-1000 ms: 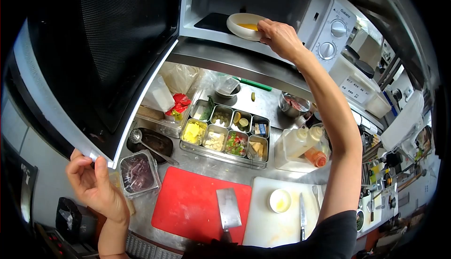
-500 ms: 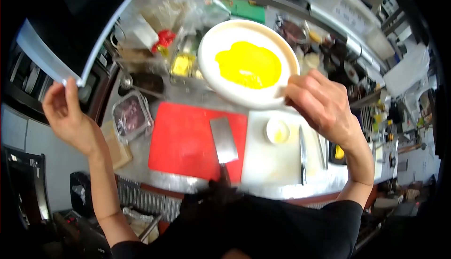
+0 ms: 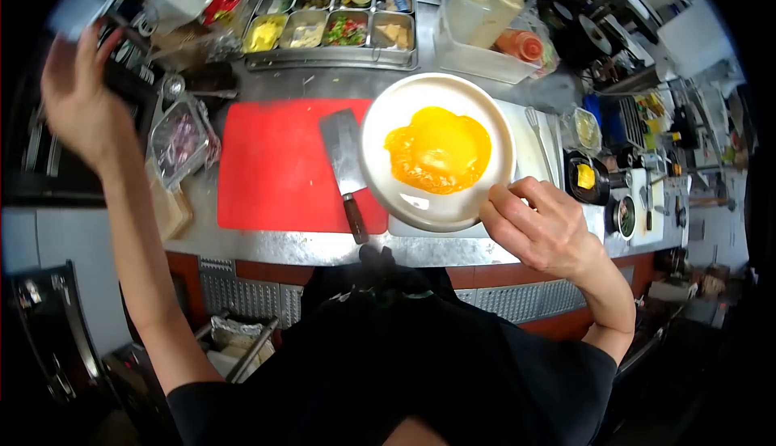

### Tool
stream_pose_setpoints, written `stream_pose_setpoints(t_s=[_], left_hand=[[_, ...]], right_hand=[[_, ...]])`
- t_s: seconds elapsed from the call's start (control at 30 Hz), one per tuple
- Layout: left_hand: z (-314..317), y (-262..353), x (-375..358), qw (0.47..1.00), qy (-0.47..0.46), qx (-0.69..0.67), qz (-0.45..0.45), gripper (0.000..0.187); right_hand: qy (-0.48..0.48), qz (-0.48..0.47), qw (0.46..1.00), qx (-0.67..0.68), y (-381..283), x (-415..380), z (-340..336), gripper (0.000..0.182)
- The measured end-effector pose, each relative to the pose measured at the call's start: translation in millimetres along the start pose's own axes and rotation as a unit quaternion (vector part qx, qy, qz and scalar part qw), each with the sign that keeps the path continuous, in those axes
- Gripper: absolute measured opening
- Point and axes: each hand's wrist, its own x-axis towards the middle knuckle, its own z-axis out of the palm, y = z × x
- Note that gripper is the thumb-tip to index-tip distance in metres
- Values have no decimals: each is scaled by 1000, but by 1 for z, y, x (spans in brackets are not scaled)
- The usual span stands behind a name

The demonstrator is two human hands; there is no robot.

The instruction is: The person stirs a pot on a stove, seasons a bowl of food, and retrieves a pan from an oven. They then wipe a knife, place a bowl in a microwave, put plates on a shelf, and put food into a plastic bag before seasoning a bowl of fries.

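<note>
My right hand [image 3: 537, 226] grips the lower right rim of a cream-coloured shallow bowl [image 3: 498, 147], fingers closed round the edge. A pool of glossy yellow-orange liquid, like beaten egg [image 3: 440, 151], lies in the bowl. The bowl is held tilted over the counter and overlaps the white cutting board [image 3: 521, 122]. Raised at the far left, my left hand [image 3: 87, 102] has its fingers apart and is smeared by motion. Its fingertips are close to a blurred pale-blue edge [image 3: 77, 8]. A cleaver [image 3: 344, 155] with a dark wooden handle rests on the red cutting board [image 3: 271, 167].
Behind the boards stands a metal tray of ingredient compartments [image 3: 331, 56]. A clear bin [image 3: 477, 62] holds squeeze bottles. A plastic-covered container [image 3: 182, 140] sits left of the red board. At right are a whisk [image 3: 543, 143] and a black pan [image 3: 587, 183] with something yellow.
My right hand has brought the bowl down and nearer to me, uncovering the ingredient tray. My left hand has moved up and left, and its fingers have spread. The view has tilted down.
</note>
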Motion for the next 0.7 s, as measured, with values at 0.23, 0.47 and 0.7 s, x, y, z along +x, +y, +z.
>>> stream_pose_setpoints(t_s=[0.23, 0.47, 0.7], left_hand=[[26, 40, -54, 882, -417, -19, -219, 33], [-99, -22, -231, 841, -242, 56, -480, 21], [-111, -9, -319, 711, -117, -26, -693, 16]], right_hand=[[-66, -33, 994, 83, -12, -5, 62, 23], [-47, -38, 983, 174, -31, 26, 155, 16], [21, -18, 987, 158, -47, 138, 302, 10]])
